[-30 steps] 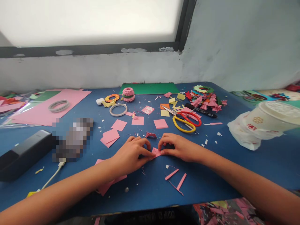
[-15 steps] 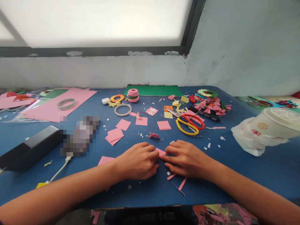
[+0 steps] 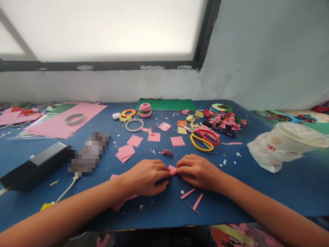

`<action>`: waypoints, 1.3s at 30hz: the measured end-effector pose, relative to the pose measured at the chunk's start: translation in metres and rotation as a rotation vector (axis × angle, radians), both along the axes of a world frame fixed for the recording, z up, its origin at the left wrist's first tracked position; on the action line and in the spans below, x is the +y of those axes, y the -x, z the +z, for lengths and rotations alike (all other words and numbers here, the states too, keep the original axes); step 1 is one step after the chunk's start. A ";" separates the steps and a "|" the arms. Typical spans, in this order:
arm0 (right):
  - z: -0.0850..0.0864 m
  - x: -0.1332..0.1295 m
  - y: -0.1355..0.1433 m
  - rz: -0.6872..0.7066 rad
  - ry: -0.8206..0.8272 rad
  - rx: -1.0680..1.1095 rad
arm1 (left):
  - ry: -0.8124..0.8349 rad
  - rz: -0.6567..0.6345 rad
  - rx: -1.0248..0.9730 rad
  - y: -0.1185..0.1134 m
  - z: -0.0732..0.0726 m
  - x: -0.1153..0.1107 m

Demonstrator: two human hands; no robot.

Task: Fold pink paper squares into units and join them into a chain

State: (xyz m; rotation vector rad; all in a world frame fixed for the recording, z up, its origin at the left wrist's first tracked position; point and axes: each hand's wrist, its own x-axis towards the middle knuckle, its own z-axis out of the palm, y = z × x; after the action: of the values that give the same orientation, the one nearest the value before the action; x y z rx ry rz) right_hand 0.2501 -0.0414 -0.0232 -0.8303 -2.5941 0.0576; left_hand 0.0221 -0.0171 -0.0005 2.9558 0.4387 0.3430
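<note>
Between my two hands a small folded piece of pink paper point(image 3: 172, 169) lies on the blue table, showing a crease line. The fingertips of my left hand point(image 3: 150, 176) hold its left edge, fingers bent together and the thumb a little below. On its right side, my right hand point(image 3: 199, 171) grips it with curled fingers, which hide part of it. A crumpled dark pink paper scrap point(image 3: 167, 152) sits just beyond. Thin pink strips point(image 3: 197, 201) lie below my right hand, and more pink paper is partly hidden under my left forearm.
Red-and-yellow scissors point(image 3: 203, 137) lie beyond my right hand, near a black marker point(image 3: 219, 129). Pink paper squares point(image 3: 177, 141) and tape rolls point(image 3: 134, 125) are spread behind. A bagged white cup point(image 3: 285, 144) stands right; a black box point(image 3: 36, 166) and a blurred-out object are left.
My left thumb has moved down, away from the fingers, and my right fingers have closed more over the paper. The camera view has tilted up and shifted slightly.
</note>
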 end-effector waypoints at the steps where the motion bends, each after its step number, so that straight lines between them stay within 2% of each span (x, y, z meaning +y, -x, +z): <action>1: 0.000 0.000 0.000 0.013 -0.013 0.000 | -0.038 -0.029 0.014 0.000 0.001 0.000; 5: 0.001 0.000 0.000 0.013 0.040 0.041 | -0.168 -0.088 0.043 0.000 0.003 -0.002; 11: 0.005 0.003 0.005 -0.098 0.339 0.173 | -0.267 -0.126 0.092 -0.002 0.005 -0.002; 15: 0.011 0.013 0.005 -0.077 0.514 0.173 | -0.261 -0.134 0.045 -0.001 0.003 -0.001; 20: 0.015 0.025 0.002 -0.073 0.697 0.195 | -0.208 -0.083 0.031 0.000 0.003 0.000; 25: 0.014 0.024 0.000 -0.078 0.701 0.219 | -0.238 -0.079 0.093 -0.001 0.005 -0.001; 32: 0.018 0.025 0.000 -0.061 0.696 0.145 | -0.310 -0.100 0.151 -0.005 0.005 -0.005; 39: 0.029 0.015 0.009 -0.042 0.483 -0.072 | -0.191 -0.061 0.121 -0.003 0.006 -0.001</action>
State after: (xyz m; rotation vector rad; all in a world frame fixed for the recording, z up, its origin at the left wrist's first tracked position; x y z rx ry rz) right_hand 0.2414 -0.0260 0.0059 -1.0622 -2.6653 0.6748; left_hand 0.0251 -0.0181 0.0059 3.1806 0.3459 0.2107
